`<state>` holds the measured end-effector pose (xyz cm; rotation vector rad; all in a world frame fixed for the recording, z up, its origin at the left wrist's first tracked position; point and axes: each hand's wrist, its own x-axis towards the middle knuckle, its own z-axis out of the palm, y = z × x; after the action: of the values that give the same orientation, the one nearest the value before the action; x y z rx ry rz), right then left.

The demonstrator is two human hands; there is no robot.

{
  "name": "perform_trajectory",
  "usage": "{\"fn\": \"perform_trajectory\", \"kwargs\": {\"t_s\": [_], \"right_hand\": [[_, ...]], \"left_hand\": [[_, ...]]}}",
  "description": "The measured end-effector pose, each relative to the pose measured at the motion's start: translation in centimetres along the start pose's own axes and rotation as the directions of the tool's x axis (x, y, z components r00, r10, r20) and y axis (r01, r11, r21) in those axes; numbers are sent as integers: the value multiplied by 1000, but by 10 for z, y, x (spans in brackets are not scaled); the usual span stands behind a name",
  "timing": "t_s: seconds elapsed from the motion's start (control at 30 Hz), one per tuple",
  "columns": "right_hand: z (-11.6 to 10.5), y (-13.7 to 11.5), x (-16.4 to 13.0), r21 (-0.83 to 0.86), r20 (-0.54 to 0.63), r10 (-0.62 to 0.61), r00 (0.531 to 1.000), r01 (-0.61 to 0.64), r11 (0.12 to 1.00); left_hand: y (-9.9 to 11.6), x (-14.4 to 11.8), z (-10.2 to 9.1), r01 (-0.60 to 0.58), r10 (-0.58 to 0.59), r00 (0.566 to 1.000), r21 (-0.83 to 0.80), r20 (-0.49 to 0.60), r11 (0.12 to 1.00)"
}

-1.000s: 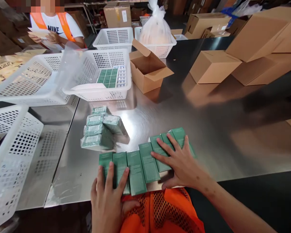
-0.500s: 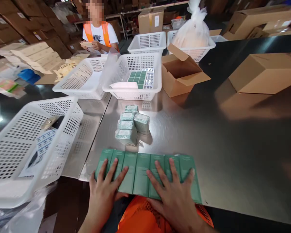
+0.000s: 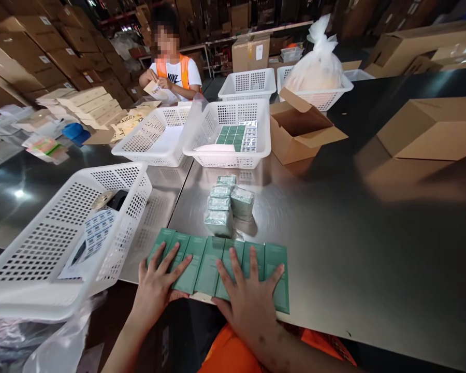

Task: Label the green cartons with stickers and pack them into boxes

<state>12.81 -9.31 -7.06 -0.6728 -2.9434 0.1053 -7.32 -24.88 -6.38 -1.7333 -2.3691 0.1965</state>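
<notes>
Several flat green boxes (image 3: pixel 203 261) lie side by side in a row at the near edge of the steel table (image 3: pixel 353 248). My left hand (image 3: pixel 158 282) lies flat, fingers spread, on the left boxes of the row. My right hand (image 3: pixel 248 298) lies flat, fingers spread, on the right ones. Neither hand grips a box. Just behind the row stands a small stack of wrapped green packs (image 3: pixel 227 203).
A white basket (image 3: pixel 62 243) with label sheets sits at my left. Two more baskets (image 3: pixel 233 155) stand behind, one holding green boxes. An open carton (image 3: pixel 303 132), closed cartons (image 3: pixel 431 129) and a bagged basket (image 3: pixel 318 67) are farther back. A person in an orange vest (image 3: pixel 173 70) works across the table.
The staggered row of green boxes has been squared into an even line at the table's edge. Both hands stayed flat on it. The view swung left, showing the near basket.
</notes>
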Motion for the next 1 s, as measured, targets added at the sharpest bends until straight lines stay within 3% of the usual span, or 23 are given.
{"fn": "perform_trajectory", "kwargs": {"t_s": [0.13, 0.23, 0.33, 0.47, 0.53, 0.6, 0.7, 0.77, 0.83, 0.87, 0.93, 0.97, 1.0], "right_hand": [[-6, -2, 0, -9, 54, -13, 998, 13, 1000], [-31, 9, 1, 82, 44, -91, 995, 87, 993], [-63, 26, 23, 144, -124, -133, 983, 151, 978], [-83, 33, 73, -29, -353, -171, 920, 172, 985], [-82, 30, 89, -104, -393, -265, 881, 244, 964], [-82, 30, 92, -107, -362, -345, 866, 329, 938], [-90, 41, 75, 6, -318, -321, 892, 340, 940], [-102, 57, 56, 212, -383, -186, 905, 282, 936], [-112, 73, 34, 498, -462, 7, 887, 253, 830], [-113, 79, 23, 628, -475, 102, 874, 255, 735], [-108, 86, 0, 787, -469, 228, 853, 287, 546], [-101, 87, -10, 819, -467, 251, 848, 308, 484], [-92, 87, -20, 827, -476, 256, 841, 330, 455]], "left_hand": [[-9, 2, 4, -15, 16, 998, 27, -63, 1000], [-11, 3, 10, -21, 23, 993, 26, -114, 999], [-9, 4, 14, -4, 5, 991, 8, -132, 1000], [-6, 3, 12, 5, -6, 980, -7, -198, 1000], [-5, 3, 5, 6, -19, 942, -38, -336, 999], [1, 2, -7, -7, -68, 871, -151, -486, 989], [26, 6, -28, -9, -322, 724, -476, -609, 879], [53, 17, -42, -19, -562, 614, -723, -554, 691], [84, 36, -58, -80, -727, 609, -937, -316, 341], [98, 47, -66, -110, -761, 632, -990, -142, 93], [123, 71, -83, -192, -657, 742, -897, 133, -399], [132, 83, -93, -169, -546, 802, -787, 240, -594], [140, 93, -102, -132, -444, 840, -676, 312, -725]]}}
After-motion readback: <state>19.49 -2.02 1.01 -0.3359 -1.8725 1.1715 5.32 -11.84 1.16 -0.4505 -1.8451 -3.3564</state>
